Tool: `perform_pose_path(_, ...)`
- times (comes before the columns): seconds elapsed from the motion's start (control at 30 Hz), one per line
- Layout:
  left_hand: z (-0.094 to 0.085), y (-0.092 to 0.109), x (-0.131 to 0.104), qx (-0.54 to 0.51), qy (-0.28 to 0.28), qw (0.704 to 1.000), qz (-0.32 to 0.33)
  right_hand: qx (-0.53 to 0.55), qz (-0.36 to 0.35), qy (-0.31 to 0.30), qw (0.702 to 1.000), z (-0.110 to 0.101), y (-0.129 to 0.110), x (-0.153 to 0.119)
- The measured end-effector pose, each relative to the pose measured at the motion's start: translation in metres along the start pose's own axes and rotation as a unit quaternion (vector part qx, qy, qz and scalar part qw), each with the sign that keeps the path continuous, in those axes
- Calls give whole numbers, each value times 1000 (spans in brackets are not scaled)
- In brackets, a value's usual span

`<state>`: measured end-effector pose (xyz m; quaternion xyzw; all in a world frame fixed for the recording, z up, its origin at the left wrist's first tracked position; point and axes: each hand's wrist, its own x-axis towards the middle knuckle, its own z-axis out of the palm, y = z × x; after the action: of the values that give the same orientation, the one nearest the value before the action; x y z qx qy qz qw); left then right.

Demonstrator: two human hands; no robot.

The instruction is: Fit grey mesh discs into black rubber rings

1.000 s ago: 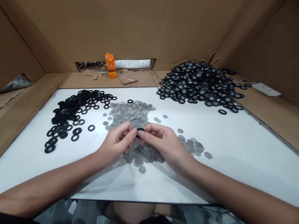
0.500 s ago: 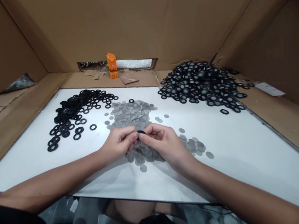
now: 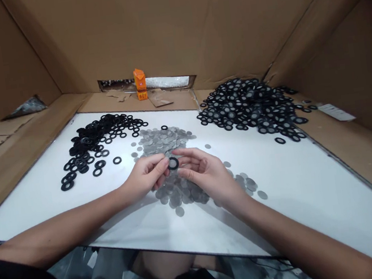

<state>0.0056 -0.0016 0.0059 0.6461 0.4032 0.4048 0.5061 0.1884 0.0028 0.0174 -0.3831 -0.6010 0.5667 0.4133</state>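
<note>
Readable text: none | orange carton point(image 3: 140, 79) at back: pale mark above, dark characters low down, too small and blurred to make out | white label point(image 3: 337, 112) on cardboard point(image 3: 352, 144) at right: faint print, illegible

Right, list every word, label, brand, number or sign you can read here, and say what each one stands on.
No text can be read with certainty.
Orange carton at the back: dark marks low on its front, too blurred to read.
White label on the cardboard at right: faint print, too small to read.
White tag below the table: no print can be made out.
</note>
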Motion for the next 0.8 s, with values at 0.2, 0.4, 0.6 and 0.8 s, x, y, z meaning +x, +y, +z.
perform_pose_path(0.2,1,0,-1,3,-32,999,-13,-163,-104,19,981,0,-2,-4)
perform_pose_path(0.4,-6,-11,4,-41,47,997,-49,-180,55,-136,973,-21,-15,2)
perform_pose_path(0.6,-9,-13,6,-34,44,998,-31,-131,30,133,982,-64,-18,24)
perform_pose_path(0.8,-6,-11,2,34,-6,999,-19,-143,65,231,960,-79,-1,37)
